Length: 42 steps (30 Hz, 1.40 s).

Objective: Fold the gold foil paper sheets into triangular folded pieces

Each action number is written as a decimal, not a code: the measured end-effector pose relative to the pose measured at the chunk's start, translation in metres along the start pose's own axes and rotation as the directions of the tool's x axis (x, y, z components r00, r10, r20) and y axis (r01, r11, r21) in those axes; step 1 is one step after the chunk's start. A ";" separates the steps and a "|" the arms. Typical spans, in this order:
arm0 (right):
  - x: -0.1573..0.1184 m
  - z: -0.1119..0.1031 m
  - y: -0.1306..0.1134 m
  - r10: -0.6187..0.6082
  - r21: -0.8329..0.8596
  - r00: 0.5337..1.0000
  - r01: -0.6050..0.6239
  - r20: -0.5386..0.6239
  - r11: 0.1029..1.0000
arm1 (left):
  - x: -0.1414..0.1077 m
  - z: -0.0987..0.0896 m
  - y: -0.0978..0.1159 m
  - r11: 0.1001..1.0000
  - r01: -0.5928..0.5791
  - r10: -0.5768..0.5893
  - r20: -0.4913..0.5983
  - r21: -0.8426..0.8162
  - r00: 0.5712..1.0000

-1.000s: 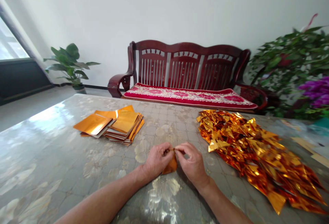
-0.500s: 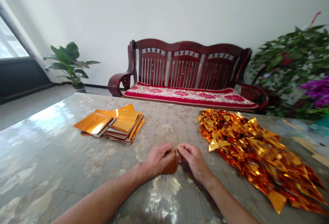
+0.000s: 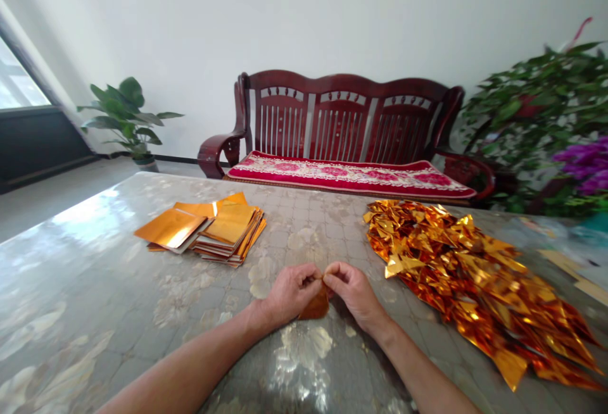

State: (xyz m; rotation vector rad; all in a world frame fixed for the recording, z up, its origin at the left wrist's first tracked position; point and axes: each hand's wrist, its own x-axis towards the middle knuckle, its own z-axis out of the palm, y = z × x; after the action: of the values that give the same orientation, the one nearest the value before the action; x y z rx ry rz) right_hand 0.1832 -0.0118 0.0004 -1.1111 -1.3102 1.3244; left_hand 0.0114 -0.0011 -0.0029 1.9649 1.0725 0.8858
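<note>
Two hands, the left hand (image 3: 291, 290) and right hand (image 3: 354, 290), pinch one small folded orange-gold foil sheet (image 3: 316, 305) at its top, low over the glossy marbled surface (image 3: 95, 275). It looks light, crinkly and slippery, best gripped at corners. Flat foil squares (image 3: 209, 229) lie at ten o'clock, folded gold pieces (image 3: 470, 275) at two o'clock; open room lies between.

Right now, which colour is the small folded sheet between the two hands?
Orange-gold, shiny foil, seen best in the head view.
</note>
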 end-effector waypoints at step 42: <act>0.004 -0.016 0.000 -0.107 0.067 0.992 0.112 -0.068 0.991 | -0.002 -0.020 -0.007 0.931 -0.046 0.106 0.147 -0.362 0.983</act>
State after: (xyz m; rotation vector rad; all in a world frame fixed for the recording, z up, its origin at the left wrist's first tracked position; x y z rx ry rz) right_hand 0.1981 -0.0050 0.0003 -1.0112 -1.2496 1.2347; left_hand -0.0085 0.0056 0.0008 1.7453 0.6872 0.8742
